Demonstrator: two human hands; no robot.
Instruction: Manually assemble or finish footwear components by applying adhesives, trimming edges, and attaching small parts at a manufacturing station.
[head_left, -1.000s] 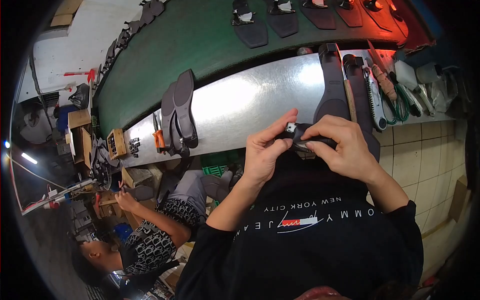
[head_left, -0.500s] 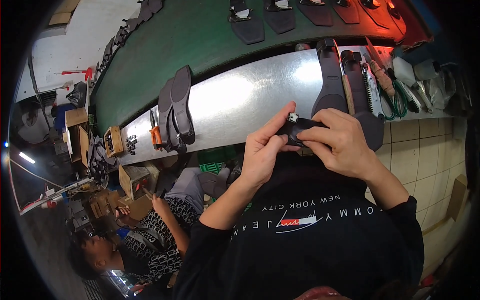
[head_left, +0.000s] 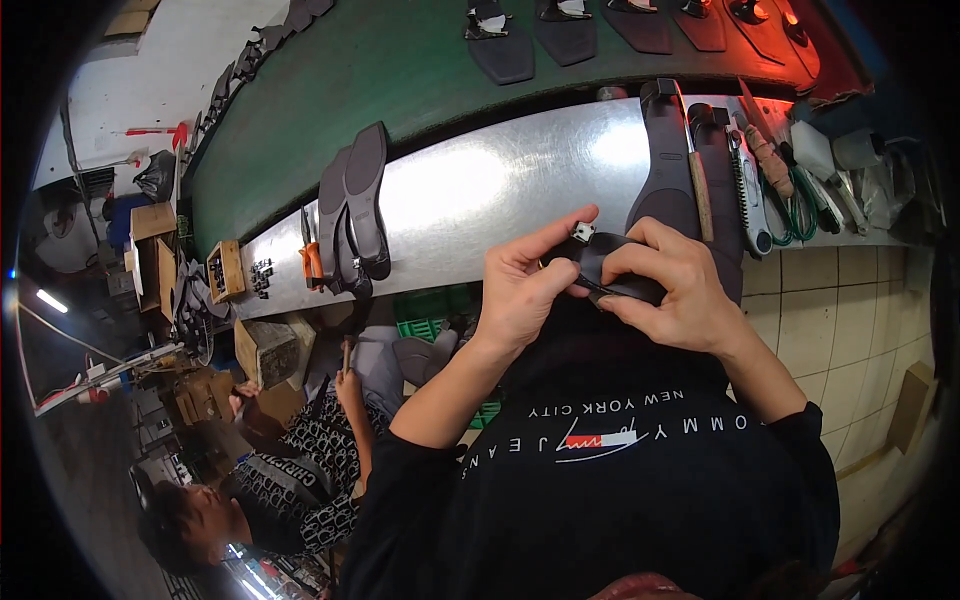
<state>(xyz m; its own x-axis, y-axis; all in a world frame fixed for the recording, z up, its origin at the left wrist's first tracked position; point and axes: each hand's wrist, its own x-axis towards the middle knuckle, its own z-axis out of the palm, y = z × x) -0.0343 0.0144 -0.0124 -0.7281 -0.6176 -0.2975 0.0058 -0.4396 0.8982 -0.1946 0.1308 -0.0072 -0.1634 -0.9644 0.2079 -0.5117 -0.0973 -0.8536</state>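
Observation:
A black strap (head_left: 592,262) is held between my two hands in front of my chest. My left hand (head_left: 520,290) pinches its left end between thumb and fingers, the index finger stretched up along it. At that end a small shiny square piece (head_left: 584,231), perhaps a buckle, shows by the index fingertip. My right hand (head_left: 672,290) is closed on the other side, its fingers and thumb bending the strap. Fingers cover much of the strap. Just beyond the right hand, a dark sandal sole (head_left: 668,160) lies on the metal bench top (head_left: 480,200).
Dark soles (head_left: 365,190) and orange-handled pliers (head_left: 311,262) lie left; a wooden box (head_left: 227,270) stands beside small black parts (head_left: 261,278). At right are a utility knife (head_left: 748,190) and other tools. More soles (head_left: 500,50) rest on the green belt (head_left: 420,80). A co-worker (head_left: 300,460) sits lower left.
The strap is bent more between my hands, and my right fingers have shifted on it. The co-worker's arms and head have moved. The whole view has shifted slightly.

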